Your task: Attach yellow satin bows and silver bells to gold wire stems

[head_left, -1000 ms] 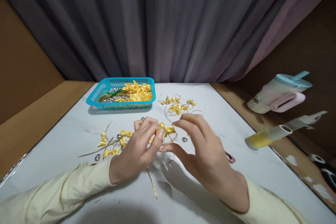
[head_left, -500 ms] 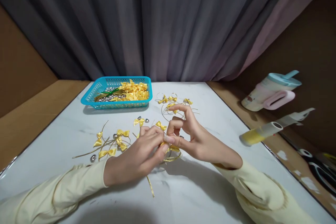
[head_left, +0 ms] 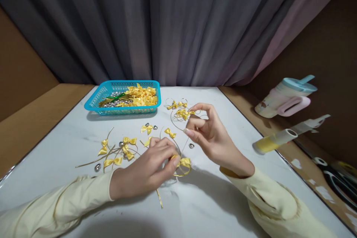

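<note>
Over the middle of the table, my left hand pinches a yellow satin bow between thumb and fingers. A loop of gold cord hangs below that bow, and part of the bow is hidden by my fingertips. My right hand is closed in a pinch up and to the right, on a thin thread that runs taut down to the bow. Just left of my right hand lies a silver heart-shaped bead. Loose yellow bows with gold cords lie left of my left hand.
A blue basket of bows and silver beads stands at the back left. Several bows with cord loops lie behind my right hand. A lidded cup, a clear tube with yellow contents and scissors are on the right.
My right hand has moved up and right, away from my left hand, drawing the thread out between them. My left hand stays on the bow, which shows more now.
</note>
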Available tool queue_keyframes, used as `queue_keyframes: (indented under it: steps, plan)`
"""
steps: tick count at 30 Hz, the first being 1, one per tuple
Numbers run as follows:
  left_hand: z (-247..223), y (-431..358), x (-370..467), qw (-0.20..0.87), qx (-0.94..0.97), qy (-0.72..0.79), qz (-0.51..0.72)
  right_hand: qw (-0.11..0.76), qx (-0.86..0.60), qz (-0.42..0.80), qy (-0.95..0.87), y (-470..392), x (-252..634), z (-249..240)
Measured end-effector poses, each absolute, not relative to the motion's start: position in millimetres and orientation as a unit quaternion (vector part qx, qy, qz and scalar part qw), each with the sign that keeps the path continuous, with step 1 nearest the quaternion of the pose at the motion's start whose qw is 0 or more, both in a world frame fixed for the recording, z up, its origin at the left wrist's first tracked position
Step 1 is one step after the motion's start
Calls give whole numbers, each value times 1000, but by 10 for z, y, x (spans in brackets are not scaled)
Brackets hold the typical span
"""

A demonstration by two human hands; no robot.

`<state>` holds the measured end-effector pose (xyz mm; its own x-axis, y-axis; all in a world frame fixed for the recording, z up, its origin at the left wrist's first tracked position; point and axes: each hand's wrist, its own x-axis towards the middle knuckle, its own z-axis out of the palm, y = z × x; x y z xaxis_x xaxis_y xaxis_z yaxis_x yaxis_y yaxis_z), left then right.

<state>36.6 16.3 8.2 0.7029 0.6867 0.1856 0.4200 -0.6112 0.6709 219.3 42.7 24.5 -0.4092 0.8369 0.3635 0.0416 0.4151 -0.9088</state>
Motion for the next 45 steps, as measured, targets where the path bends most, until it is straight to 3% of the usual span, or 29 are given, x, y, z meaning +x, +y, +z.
queue_keyframes:
  steps: [4,19,26,30,36,45]
  plan:
    - [63,148,373,309,874,315,205,491,-336,415,-689,487,2234,284]
    - [42,175,354,295,896,271,192,496,-353,430,-667,624,2283,187]
    - [89,169,349,365,863,293,190,443,-399,517,-614,587,2231,122]
    - [120,175,358,423,831,311,186,466,-445,610,-461,518,2182,105]
    - [68,182,365,410,826,335,194,439,-418,760,-235,478,2144,167]
    - [31,181,358,410,829,330,190,445,-387,746,-308,473,2153,248]
